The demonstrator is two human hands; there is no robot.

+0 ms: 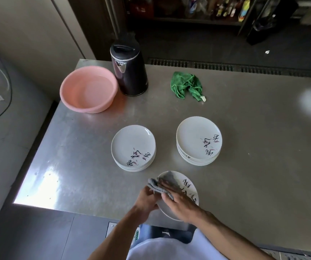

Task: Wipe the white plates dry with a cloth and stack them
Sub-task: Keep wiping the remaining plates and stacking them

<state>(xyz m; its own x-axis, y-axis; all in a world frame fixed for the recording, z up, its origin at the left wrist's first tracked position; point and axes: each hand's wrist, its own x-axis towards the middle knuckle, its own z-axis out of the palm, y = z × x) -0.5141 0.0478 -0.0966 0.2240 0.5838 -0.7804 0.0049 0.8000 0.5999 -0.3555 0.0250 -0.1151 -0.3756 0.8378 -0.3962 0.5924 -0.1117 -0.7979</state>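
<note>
At the far left of the brushed steel table point(244, 156) sits a round pink plastic basin point(88, 89). A black electric kettle point(129, 70) stands just beside it on the right, its spout facing the near left.

Nearer, a left stack of white oval plates point(130, 143) lies flat. Its long axis runs far to near, and black brush characters with pink leaves sit on the near-right rim. The characters are not legible.

At the near edge, the left hand point(147, 198) grips the left rim of a single white plate point(188, 186) with curled fingers. This plate is tilted, with its long axis running far-left to near-right.

The right hand point(181, 204) presses a grey cloth point(167, 180) onto the plate's face, the cloth folded around its fingers.

Farther off lies a crumpled green cloth point(186, 86). A right stack of white plates point(197, 137) has its writing along the right rim.
</note>
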